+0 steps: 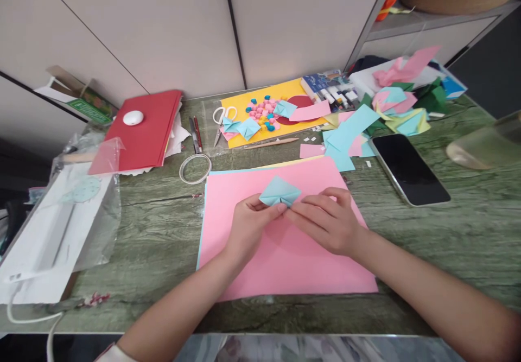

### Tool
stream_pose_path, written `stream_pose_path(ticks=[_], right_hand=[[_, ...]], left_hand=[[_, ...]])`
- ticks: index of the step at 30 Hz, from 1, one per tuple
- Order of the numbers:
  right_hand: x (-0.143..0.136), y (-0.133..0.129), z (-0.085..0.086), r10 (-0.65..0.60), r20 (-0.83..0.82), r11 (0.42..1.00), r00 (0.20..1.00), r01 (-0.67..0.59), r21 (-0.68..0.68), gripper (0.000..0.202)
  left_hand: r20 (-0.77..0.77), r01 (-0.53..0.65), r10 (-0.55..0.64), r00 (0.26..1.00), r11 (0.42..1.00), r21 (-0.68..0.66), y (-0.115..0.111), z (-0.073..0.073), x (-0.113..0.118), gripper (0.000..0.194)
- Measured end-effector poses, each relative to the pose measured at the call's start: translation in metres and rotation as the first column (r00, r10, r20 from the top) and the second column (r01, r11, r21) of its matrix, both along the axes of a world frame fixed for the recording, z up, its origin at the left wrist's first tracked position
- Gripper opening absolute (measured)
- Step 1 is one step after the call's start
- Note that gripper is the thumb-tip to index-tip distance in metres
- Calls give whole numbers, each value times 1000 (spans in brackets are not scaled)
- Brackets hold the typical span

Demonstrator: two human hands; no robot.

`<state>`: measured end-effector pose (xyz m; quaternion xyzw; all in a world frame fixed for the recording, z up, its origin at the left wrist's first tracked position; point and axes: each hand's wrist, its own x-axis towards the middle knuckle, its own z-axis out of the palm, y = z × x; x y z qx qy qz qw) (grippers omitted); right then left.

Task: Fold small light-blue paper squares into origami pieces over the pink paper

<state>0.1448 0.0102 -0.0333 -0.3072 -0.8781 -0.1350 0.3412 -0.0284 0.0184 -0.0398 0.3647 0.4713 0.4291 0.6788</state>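
A folded light-blue paper piece [280, 189], diamond-shaped with a crease at its lower edge, is held above a stack of pink paper sheets [260, 264]. My left hand [252, 223] grips its lower left side, the thumb along the bottom edge and the other fingers partly hidden behind. My right hand [331, 221] has its fingertips together at the lower right edge of the same paper. Similar folded blue pieces [249, 128] lie beyond, on a yellow sheet [236, 104] with small pink, yellow and blue balls [264, 109].
White-handled scissors [222, 120], a tape roll [196, 169], pens [195, 134] and a wooden stick [272, 143] lie behind the stack. To the right are paper scraps [352, 134], a phone [411, 169] and a clear cup [484, 145]. Left are a red folder [142, 145] and a power strip [52, 237].
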Motion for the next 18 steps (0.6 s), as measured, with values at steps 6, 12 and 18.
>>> stream_pose_path(ticks=[6,12,18], right_hand=[[-3,3,-4,-145,-410,904,900,-48,-425,16],[-2,15,-1,-462,-519,260,719,-450,-855,33],[-2,17,1,-516,-452,73,728,-489,-869,19]], left_hand=[[-143,65,-59,988,997,40,3,7,-1,24],[-214,140,-133,968,990,18,2,16,0,45],[-231,141,-126,965,989,52,5,13,-1,38]])
